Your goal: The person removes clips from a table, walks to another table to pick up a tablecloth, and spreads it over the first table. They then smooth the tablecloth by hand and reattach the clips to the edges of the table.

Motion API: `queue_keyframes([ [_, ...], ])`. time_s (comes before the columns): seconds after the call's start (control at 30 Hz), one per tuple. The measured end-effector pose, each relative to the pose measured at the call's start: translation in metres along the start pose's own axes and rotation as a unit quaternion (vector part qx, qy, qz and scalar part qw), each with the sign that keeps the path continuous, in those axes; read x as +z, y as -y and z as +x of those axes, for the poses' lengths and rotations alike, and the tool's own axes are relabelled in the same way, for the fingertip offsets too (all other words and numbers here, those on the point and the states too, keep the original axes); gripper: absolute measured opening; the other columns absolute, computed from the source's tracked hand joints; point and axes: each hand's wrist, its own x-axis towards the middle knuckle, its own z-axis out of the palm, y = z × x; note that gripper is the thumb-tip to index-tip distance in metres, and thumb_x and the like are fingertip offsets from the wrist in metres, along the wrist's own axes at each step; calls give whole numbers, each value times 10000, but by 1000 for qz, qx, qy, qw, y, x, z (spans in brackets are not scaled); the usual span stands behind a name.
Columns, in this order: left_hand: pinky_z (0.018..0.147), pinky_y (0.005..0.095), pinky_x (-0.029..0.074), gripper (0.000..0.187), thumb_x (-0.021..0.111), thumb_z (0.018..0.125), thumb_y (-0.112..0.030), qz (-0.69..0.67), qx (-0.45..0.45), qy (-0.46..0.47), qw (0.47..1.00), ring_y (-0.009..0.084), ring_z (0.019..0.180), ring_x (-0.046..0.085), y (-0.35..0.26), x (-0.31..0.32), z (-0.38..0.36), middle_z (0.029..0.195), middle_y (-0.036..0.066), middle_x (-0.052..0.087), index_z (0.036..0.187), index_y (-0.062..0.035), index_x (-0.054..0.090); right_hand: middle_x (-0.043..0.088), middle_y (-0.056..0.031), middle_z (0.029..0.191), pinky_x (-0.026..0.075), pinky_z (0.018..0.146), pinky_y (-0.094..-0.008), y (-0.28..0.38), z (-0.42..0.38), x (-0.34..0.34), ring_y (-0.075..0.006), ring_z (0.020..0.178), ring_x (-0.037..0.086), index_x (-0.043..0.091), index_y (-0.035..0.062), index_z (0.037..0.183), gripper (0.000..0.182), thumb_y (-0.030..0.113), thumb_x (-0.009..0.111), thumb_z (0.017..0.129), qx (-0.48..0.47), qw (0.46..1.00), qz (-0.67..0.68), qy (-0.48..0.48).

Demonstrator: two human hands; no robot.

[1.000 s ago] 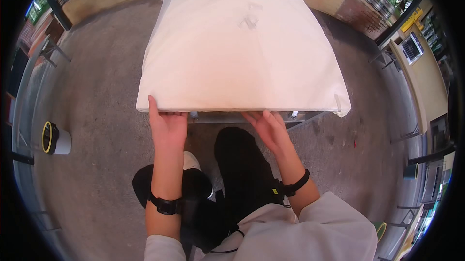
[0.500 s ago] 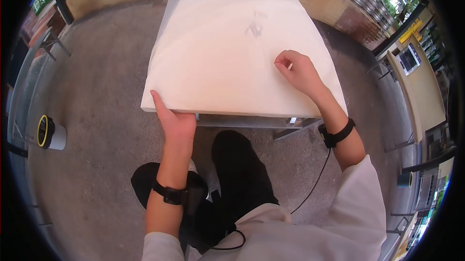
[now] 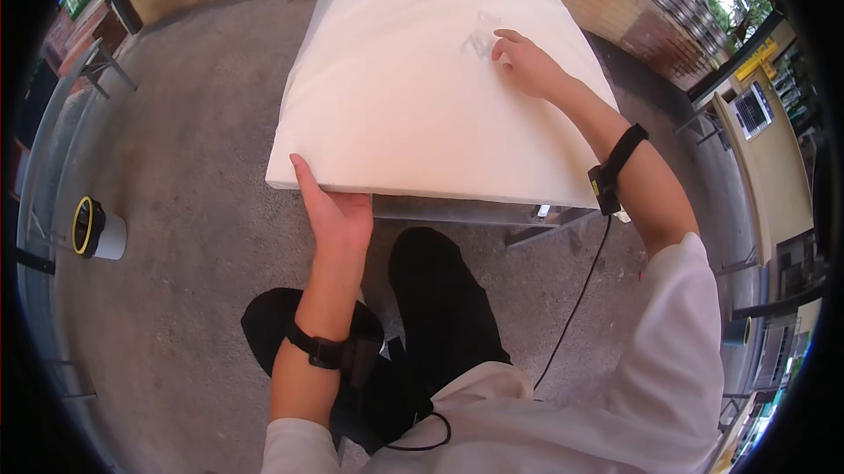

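- At the far left, on the concrete floor (image 3: 193,237), we see a white cup with a yellow-rimmed black lid (image 3: 95,229) lying well apart from everything else.
- Our left hand (image 3: 338,215) sits at the near edge of the white cloth (image 3: 413,96), close to its left corner; the thumb lies up along the top of the cloth and the fingers go underneath, so this hand pinches the cloth's edge between thumb and fingers.
- The white cloth covers the bench (image 3: 457,208), whose metal frame shows just below the cloth's near edge, between our two arms.
- The cloth stretches away from us, with its near edge at our left hand and its far middle under our right hand.
- A small faint mark or wrinkle (image 3: 479,39) shows on the cloth, just left of our right hand.
- Our right hand (image 3: 527,65) reaches far out over the cloth and rests on its top surface, fingers curled loosely with the fingertips touching the fabric beside the mark; we cannot tell whether it pinches any cloth.
- A black wristband (image 3: 615,166) with a thin cable hanging from it sits on our right forearm, over the cloth's near right corner.
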Motion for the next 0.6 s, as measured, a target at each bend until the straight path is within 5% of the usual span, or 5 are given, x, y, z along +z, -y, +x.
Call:
queue_keyframes([
  [0.23,1096,427,347,678,372,986,-590,-33,-33,71,996,240,1355,387,2,-2,5,1474,78,397,1481,-134,294,469,-146,1421,436,1014,-388,7,3,-3,-330,1264,475,568,54,999,264,-54,492,771,-14,999,-9,38],
  [0.43,1076,412,372,665,374,990,-580,-5,-10,46,999,233,1331,418,5,-2,7,1459,71,416,1475,-131,304,610,-128,1224,456,971,-407,-7,-2,-14,-315,1156,541,639,34,1066,310,4,495,793,-88,995,0,42],
  [0.6,1059,391,392,647,371,995,-569,26,20,24,999,217,1319,434,6,-1,5,1447,63,433,1469,-132,315,675,-135,1116,492,904,-366,1,-20,-33,-270,984,632,682,20,1084,276,91,547,854,-9,992,123,8],
])
